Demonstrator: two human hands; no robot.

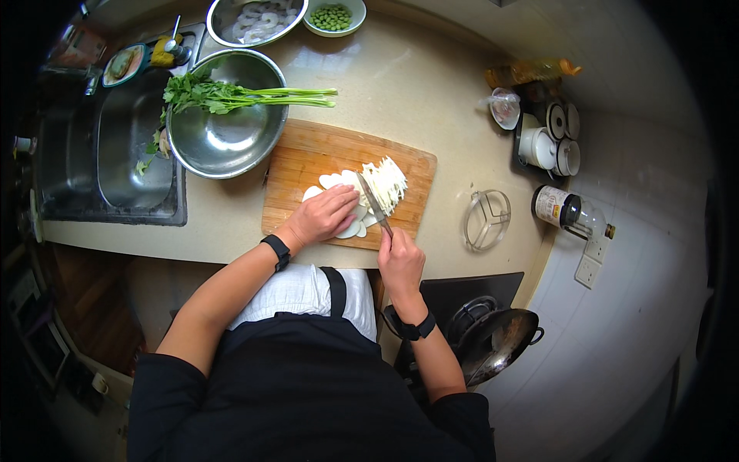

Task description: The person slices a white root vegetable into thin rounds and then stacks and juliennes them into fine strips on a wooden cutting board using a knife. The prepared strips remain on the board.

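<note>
My right hand [400,261] grips the handle of a kitchen knife [372,199], whose blade stands between white slices and a pile of thin shreds. My left hand [324,213] presses down on the pale vegetable slices [351,230], fingertips close to the blade's left side. Fine white shreds [388,182] lie heaped to the right of the blade. All of this rests on a wooden cutting board [323,144]. Which vegetable it is, I cannot tell.
Celery [225,97] lies across a steel bowl [231,156] touching the board's left side. Behind stand a bowl of shrimp [262,23] and one of green beans [330,18]. A sink [135,144] is left; a wire rack [486,219], soy sauce bottle [557,206] and wok [499,346] are right.
</note>
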